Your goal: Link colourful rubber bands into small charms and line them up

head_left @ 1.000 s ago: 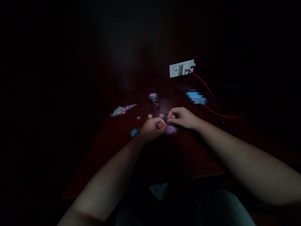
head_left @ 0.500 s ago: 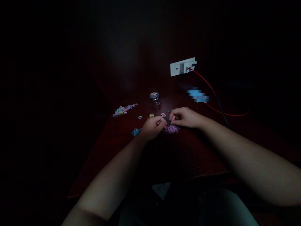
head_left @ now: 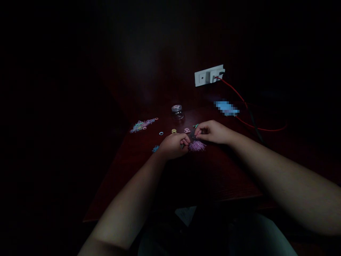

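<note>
Holding our left hand and right hand curled near purple bands, we cannot tell if either grips any

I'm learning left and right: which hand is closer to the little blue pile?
Left. The left hand is beside the blue pile, on its right; the right hand is farther right, past the left one.

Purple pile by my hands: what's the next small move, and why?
I'd probably use the right hand to ease one piece from the purple pile: it lies heaped together, with that hand just beyond it and the left hand close by its left edge.
</note>
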`<state>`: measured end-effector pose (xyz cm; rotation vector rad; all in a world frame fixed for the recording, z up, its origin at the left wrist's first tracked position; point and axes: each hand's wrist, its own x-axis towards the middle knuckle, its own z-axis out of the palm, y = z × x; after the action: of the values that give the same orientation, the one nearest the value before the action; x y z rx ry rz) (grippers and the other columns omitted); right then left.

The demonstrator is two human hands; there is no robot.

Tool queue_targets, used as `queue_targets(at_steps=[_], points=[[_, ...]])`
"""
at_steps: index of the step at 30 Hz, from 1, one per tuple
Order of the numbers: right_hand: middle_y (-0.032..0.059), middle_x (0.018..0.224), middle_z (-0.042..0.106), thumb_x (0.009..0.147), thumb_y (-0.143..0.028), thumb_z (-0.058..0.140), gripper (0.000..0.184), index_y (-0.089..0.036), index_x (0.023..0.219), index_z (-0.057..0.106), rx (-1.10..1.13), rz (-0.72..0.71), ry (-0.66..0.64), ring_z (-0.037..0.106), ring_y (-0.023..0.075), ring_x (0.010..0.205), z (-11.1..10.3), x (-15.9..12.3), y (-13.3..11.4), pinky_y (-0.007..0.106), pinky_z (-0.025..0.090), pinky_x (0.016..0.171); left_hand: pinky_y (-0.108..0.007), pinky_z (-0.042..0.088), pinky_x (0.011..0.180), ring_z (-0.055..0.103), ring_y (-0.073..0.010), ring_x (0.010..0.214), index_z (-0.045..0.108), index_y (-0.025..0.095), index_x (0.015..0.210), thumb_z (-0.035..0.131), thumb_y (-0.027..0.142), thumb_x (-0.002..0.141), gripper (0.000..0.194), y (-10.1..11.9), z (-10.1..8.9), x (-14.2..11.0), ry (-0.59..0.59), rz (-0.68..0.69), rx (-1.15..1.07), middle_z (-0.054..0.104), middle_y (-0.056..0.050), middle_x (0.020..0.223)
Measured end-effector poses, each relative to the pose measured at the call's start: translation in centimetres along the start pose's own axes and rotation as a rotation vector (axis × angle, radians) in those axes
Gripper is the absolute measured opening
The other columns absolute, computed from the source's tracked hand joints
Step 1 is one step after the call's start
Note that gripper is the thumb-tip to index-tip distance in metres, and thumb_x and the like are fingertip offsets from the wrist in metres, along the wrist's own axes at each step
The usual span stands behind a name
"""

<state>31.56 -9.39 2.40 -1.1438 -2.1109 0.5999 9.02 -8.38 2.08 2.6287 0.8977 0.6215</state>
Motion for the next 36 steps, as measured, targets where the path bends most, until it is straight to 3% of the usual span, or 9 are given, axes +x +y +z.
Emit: queue_targets(at_steps=[8, 15, 21, 36], points=[[0.0022, 0.077, 0.069, 0.074, -0.025, 0.063, 0.013, -0.018, 0.083, 0.069, -0.032, -0.03, -0.06, 0.059, 0.0121, 0.065, -0.4, -0.3, -0.7, 0.023, 0.042, 0.059, -0.024, 0.044, 0.062, 0.061, -0.0117, 0.066, 0.063, 0.021, 0.089, 0.059, 0.019, 0.071, 0.019, -0.3, 0.3, 0.1, -0.034, -0.101, -0.021, 0.07, 0.003, 0.077], [0.0012, 0.073, 0.068, 0.073, -0.025, 0.063, 0.014, -0.017, 0.082, 0.07, -0.018, -0.024, -0.1, 0.054, 0.0095, 0.057, -0.3, -0.2, -0.9, 0.022, 0.038, 0.053, -0.023, 0.044, 0.062, 0.061, -0.0115, 0.066, 0.064, 0.02, 0.089, 0.06, 0.021, 0.073, 0.017, -0.4, 0.7, 0.3, -0.035, -0.098, -0.046, 0.07, 0.002, 0.077], [0.0028, 0.077, 0.068, 0.073, -0.024, 0.061, 0.015, -0.016, 0.084, 0.069, 0.0, -0.022, -0.086, 0.059, 0.0116, 0.064, -0.4, -0.3, -1.4, 0.023, 0.043, 0.058, -0.022, 0.043, 0.06, 0.06, -0.0102, 0.064, 0.065, 0.02, 0.089, 0.062, 0.022, 0.073, 0.017, -0.6, 0.9, 0.4, -0.023, -0.084, -0.051, 0.069, 0.003, 0.076], [0.0014, 0.067, 0.068, 0.072, -0.026, 0.065, 0.011, -0.016, 0.075, 0.068, 0.005, 0.052, -0.066, 0.06, 0.0117, 0.059, 0.2, -0.2, -1.1, 0.022, 0.041, 0.054, -0.021, 0.044, 0.063, 0.059, -0.0099, 0.066, 0.066, 0.019, 0.091, 0.061, 0.021, 0.075, 0.017, -0.4, 0.9, 0.3, -0.005, -0.052, -0.063, 0.068, 0.001, 0.076]])
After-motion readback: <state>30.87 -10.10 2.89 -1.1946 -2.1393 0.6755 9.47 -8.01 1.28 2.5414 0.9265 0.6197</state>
